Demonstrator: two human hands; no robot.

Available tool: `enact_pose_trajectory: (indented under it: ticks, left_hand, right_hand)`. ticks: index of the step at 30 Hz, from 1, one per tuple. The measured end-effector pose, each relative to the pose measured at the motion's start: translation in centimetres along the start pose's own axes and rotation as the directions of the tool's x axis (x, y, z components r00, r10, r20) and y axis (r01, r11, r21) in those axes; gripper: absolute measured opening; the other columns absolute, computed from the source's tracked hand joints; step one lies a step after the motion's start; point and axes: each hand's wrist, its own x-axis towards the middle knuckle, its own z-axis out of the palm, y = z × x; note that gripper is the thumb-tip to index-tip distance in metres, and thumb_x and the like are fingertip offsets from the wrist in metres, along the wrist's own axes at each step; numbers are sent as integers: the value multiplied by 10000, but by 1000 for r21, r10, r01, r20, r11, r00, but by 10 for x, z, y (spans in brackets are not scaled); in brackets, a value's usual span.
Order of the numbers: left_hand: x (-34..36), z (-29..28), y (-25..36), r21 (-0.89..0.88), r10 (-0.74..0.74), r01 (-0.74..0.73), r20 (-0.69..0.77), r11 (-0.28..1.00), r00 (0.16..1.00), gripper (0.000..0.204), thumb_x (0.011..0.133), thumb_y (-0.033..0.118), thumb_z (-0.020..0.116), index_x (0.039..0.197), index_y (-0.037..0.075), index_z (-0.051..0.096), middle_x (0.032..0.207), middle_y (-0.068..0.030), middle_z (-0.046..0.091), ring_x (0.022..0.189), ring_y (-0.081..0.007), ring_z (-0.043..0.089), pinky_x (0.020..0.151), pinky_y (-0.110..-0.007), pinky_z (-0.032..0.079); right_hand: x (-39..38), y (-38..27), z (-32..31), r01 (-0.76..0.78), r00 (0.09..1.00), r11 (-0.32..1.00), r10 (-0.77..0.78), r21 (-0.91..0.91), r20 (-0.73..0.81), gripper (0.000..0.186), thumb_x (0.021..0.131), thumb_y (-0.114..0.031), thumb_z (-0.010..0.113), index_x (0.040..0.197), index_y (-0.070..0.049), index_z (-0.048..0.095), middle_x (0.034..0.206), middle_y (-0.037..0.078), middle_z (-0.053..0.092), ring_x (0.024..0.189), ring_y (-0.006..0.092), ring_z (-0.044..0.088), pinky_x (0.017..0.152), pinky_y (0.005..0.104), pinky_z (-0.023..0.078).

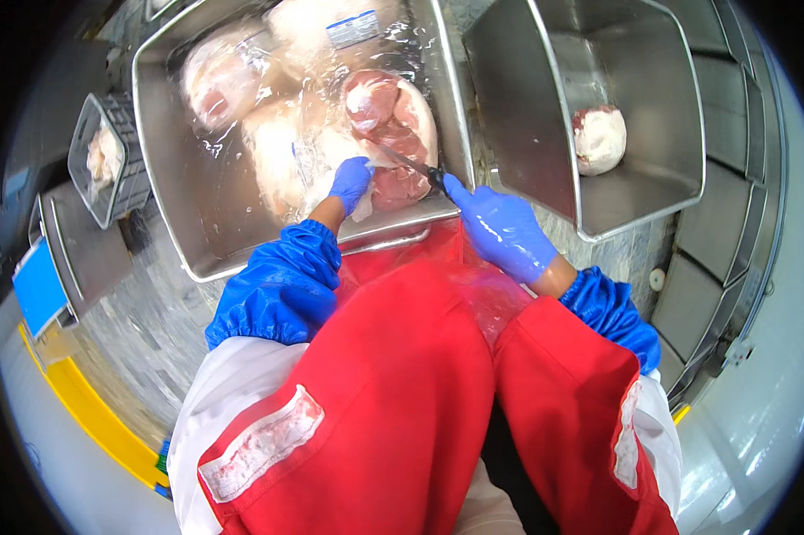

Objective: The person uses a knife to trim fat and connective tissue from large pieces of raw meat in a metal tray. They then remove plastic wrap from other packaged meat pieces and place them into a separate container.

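A large cut of red meat with a pale fat rim (415,111) lies at the right side of a steel tub (165,169). My right hand (504,232), in a blue glove, is closed round the black handle of a knife (435,176), whose blade reaches left over the meat. My left hand (353,181), gloved too, is closed on clear plastic film (363,207) at the meat's near left edge. Beside it in the tub are more wrapped pale cuts, among them a bagged piece (228,76) at the far left and a cut with a blue-and-white label (352,29).
To the right stands a second steel tub (634,201) with one round piece of meat (600,140) inside. A grey crate (134,183) with pale meat is at the left, near a blue board (41,287). Steel bins (700,294) line the right side.
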Motion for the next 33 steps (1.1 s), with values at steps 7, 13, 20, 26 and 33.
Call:
enact_pose_trajectory:
  ticks: [7, 13, 20, 26, 33]
  left_hand:
    - [-17, 10, 14, -120, -107, 94, -99, 988, 989, 237, 763, 183, 474, 857, -1, 588, 869, -214, 579, 819, -344, 548, 730, -397, 423]
    - [-19, 19, 15, -155, -133, 115, -115, 981, 984, 276, 763, 201, 465, 922, 14, 592, 907, -206, 584, 867, -339, 549, 765, -387, 425]
    - [-30, 22, 22, -163, -251, 226, -160, 960, 955, 336, 782, 229, 480, 993, -19, 566, 996, -192, 571, 942, -324, 530, 832, -355, 405]
    - [-43, 28, 24, -410, -437, 339, -171, 846, 883, 349, 782, 190, 529, 1054, -29, 541, 1043, -193, 559, 994, -294, 524, 874, -318, 388]
    - [-64, 22, 33, -490, -480, 347, -175, 800, 859, 309, 777, 118, 531, 1030, -58, 544, 996, -184, 587, 931, -257, 561, 828, -304, 414]
  right_hand:
    - [54, -13, -13, 106, 984, 980, -79, -170, 159, 346, 768, -76, 436, 1109, -13, 433, 722, 138, 570, 620, 300, 581, 511, 391, 458]
    - [97, -25, -26, 277, 952, 932, -233, -234, 197, 170, 728, -122, 499, 838, -33, 594, 665, 122, 593, 613, 274, 601, 513, 376, 475]
    - [171, -45, -38, 542, 826, 785, -431, -301, 363, 205, 739, -205, 531, 686, -23, 609, 643, 134, 591, 577, 283, 590, 508, 369, 470]
    - [254, 34, -69, 464, 657, 884, -383, 52, 650, 363, 703, -292, 623, 993, -74, 603, 585, 90, 550, 444, 163, 517, 441, 300, 421]
    - [280, 114, -49, -39, 641, 979, -128, 198, 757, 354, 736, -332, 625, 1023, -124, 613, 532, 11, 517, 445, 95, 474, 386, 239, 360]
